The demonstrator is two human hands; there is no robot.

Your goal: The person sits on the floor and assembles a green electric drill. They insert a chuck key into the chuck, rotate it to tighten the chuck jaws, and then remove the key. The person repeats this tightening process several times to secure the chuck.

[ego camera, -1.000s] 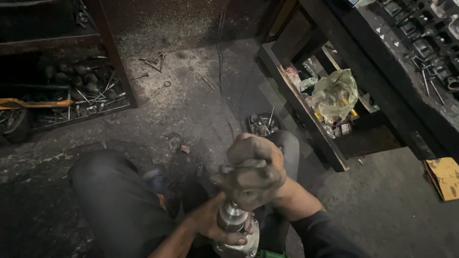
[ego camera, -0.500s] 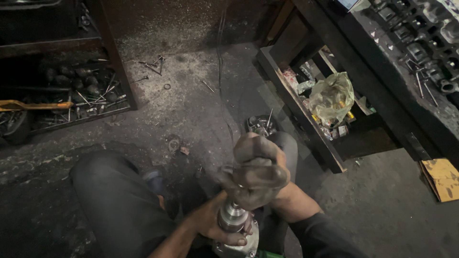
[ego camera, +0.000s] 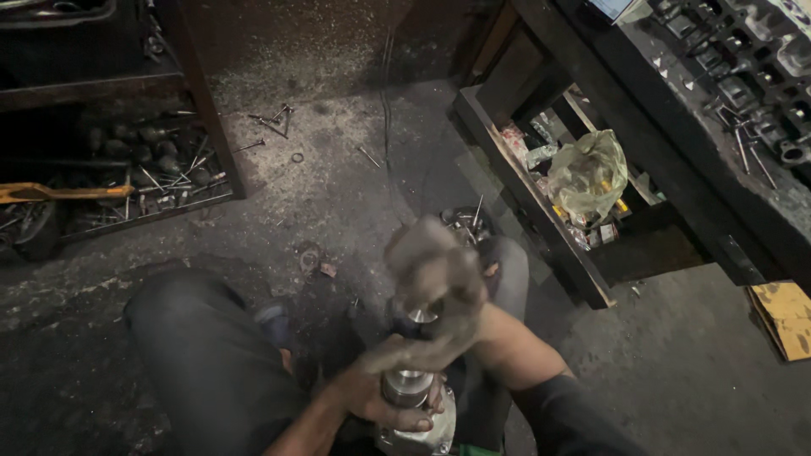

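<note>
I am squatting on a grimy floor with a round metal part (ego camera: 408, 387) upright between my knees. My left hand (ego camera: 372, 393) grips the part's silvery cylindrical neck from the left side. My right hand (ego camera: 435, 279) is above it, blurred with motion, closed around something dark on top of the part; what it holds is too smeared to make out. Both hands are dirty with grease. The lower body of the metal part (ego camera: 422, 435) shows pale grey at the bottom edge of the view.
A low shelf (ego camera: 127, 169) with rods and scrap stands at the left. An open drawer (ego camera: 549, 211) holding a yellowish plastic bag (ego camera: 591, 173) is at the right, under a dark workbench (ego camera: 718, 110) with engine parts. Loose bolts (ego camera: 274, 122) litter the floor.
My right hand has shifted above the part and is now heavily blurred, working on its top. My left hand keeps its grip on the neck. The view has tilted slightly.
</note>
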